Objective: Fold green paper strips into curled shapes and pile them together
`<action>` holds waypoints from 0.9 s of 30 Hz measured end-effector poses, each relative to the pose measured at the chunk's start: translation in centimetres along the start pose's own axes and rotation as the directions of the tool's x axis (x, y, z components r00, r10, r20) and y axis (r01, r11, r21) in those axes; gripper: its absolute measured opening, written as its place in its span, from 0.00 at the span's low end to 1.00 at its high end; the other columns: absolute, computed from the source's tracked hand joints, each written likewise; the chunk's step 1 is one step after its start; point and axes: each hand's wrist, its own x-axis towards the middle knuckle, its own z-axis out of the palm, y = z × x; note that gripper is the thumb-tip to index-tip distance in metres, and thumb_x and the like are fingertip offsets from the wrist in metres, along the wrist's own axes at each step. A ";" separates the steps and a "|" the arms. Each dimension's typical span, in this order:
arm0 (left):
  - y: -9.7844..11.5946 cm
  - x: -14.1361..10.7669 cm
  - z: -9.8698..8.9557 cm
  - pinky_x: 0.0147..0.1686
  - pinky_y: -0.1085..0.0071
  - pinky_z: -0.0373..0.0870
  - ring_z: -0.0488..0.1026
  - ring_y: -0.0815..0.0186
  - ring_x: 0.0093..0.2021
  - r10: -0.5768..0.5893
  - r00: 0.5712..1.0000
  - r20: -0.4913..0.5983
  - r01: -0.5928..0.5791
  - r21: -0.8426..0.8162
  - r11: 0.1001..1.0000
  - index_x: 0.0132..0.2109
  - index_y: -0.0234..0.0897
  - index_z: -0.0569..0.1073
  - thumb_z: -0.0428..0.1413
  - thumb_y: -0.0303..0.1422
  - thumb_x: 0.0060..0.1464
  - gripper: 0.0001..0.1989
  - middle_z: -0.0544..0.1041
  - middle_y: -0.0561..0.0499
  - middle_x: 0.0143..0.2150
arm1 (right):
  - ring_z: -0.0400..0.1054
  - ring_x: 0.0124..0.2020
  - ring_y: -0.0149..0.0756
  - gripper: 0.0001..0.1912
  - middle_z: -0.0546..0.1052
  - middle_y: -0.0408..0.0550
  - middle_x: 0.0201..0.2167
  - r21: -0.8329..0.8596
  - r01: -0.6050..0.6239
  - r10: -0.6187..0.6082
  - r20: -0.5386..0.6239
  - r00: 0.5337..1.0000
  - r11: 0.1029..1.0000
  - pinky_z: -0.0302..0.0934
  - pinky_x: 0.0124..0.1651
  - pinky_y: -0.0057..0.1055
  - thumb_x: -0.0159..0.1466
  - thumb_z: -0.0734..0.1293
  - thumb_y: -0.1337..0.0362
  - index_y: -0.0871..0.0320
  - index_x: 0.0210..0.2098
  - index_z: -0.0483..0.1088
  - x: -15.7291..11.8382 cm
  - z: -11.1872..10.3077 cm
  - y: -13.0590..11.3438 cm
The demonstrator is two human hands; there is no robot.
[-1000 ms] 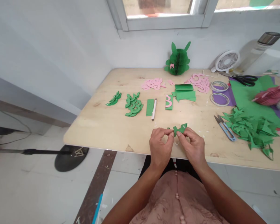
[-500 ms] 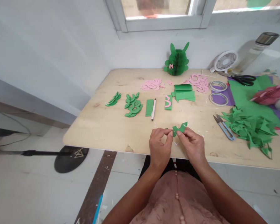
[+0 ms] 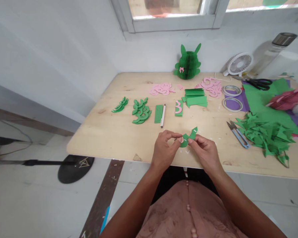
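Note:
A wavy green paper cutout (image 3: 193,133) with small white patches on it is held just above the table near the front edge. My right hand (image 3: 204,149) pinches its middle between thumb and index finger. At its left part, the thumb and index finger of my left hand (image 3: 165,147) close on the curve, partly hiding that end. Beyond the hands lie a white pen (image 3: 163,115), a green paper strip (image 3: 158,114) and another green strip with a wavy pink cutout (image 3: 178,107) on it.
Green cutouts (image 3: 141,112) lie in piles to the left, with pink cutouts (image 3: 162,89) behind. A green honeycomb paper figure (image 3: 188,65) stands at the wall. Rightward are tape rolls (image 3: 232,104), thread snips (image 3: 239,135), green scraps (image 3: 268,132), black scissors (image 3: 259,84) and a fan (image 3: 240,64).
My left hand has shifted slightly left and down. The green cutout has tilted more upright at its right end, and more of its lower curve shows.

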 end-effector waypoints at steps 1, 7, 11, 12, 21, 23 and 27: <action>-0.1 0.2 -0.2 0.40 0.65 0.68 0.73 0.63 0.37 -0.027 0.999 0.031 0.028 -0.033 0.999 0.31 0.39 0.78 0.58 0.31 0.47 0.04 0.78 0.50 0.33 | 0.63 0.27 0.32 0.14 0.72 0.44 0.25 -0.003 -0.011 0.011 0.010 1.000 1.000 0.58 0.31 0.28 0.58 0.65 0.55 0.58 0.24 0.69 0.0 -0.1 0.0; -0.1 0.9 -0.6 0.31 0.69 0.67 0.71 0.67 0.29 -0.198 0.964 0.177 0.233 -0.202 0.951 0.27 0.37 0.76 0.60 0.32 0.43 0.03 0.77 0.50 0.29 | 0.63 0.26 0.32 0.14 0.71 0.43 0.23 0.013 -0.071 0.070 0.082 0.994 0.997 0.57 0.30 0.28 0.58 0.64 0.53 0.58 0.26 0.70 0.2 -0.3 -0.3; 0.3 1.2 -0.7 0.29 0.72 0.65 0.68 0.71 0.25 -0.262 0.923 0.281 0.341 -0.288 0.895 0.25 0.35 0.74 0.60 0.32 0.41 0.05 0.74 0.52 0.27 | 0.61 0.24 0.30 0.14 0.70 0.42 0.22 0.019 -0.100 0.097 0.119 0.988 0.995 0.56 0.28 0.28 0.57 0.65 0.53 0.59 0.26 0.70 0.4 -0.4 -0.9; 0.4 1.2 -0.7 0.29 0.72 0.65 0.68 0.71 0.25 -0.268 0.918 0.292 0.353 -0.296 0.888 0.25 0.35 0.74 0.60 0.32 0.41 0.05 0.74 0.52 0.27 | 0.60 0.24 0.30 0.14 0.70 0.42 0.22 0.024 -0.113 0.109 0.128 0.986 0.993 0.55 0.28 0.28 0.57 0.65 0.53 0.59 0.27 0.70 0.4 -0.4 -1.0; 0.3 1.1 -0.8 0.30 0.72 0.64 0.67 0.70 0.26 -0.263 0.908 0.326 0.372 -0.340 0.864 0.25 0.34 0.75 0.60 0.32 0.40 0.05 0.73 0.52 0.27 | 0.59 0.24 0.28 0.14 0.69 0.41 0.22 0.056 -0.150 0.140 0.155 0.978 0.987 0.54 0.29 0.27 0.57 0.66 0.55 0.59 0.24 0.68 0.6 -0.5 -1.2; 0.4 1.1 -0.8 0.30 0.73 0.64 0.67 0.71 0.26 -0.268 0.906 0.327 0.380 -0.349 0.857 0.25 0.34 0.75 0.60 0.32 0.41 0.05 0.73 0.53 0.26 | 0.59 0.24 0.28 0.14 0.69 0.41 0.22 0.057 -0.159 0.148 0.154 0.977 0.986 0.54 0.29 0.27 0.57 0.66 0.54 0.59 0.23 0.68 0.6 -0.5 -1.1; 0.4 0.9 -0.6 0.31 0.74 0.63 0.67 0.71 0.27 -0.282 0.908 0.309 0.387 -0.366 0.846 0.25 0.33 0.75 0.61 0.32 0.40 0.06 0.72 0.53 0.26 | 0.58 0.23 0.28 0.15 0.68 0.40 0.21 0.057 -0.168 0.158 0.152 0.976 0.984 0.53 0.28 0.27 0.56 0.66 0.53 0.59 0.23 0.67 0.6 -0.5 -1.1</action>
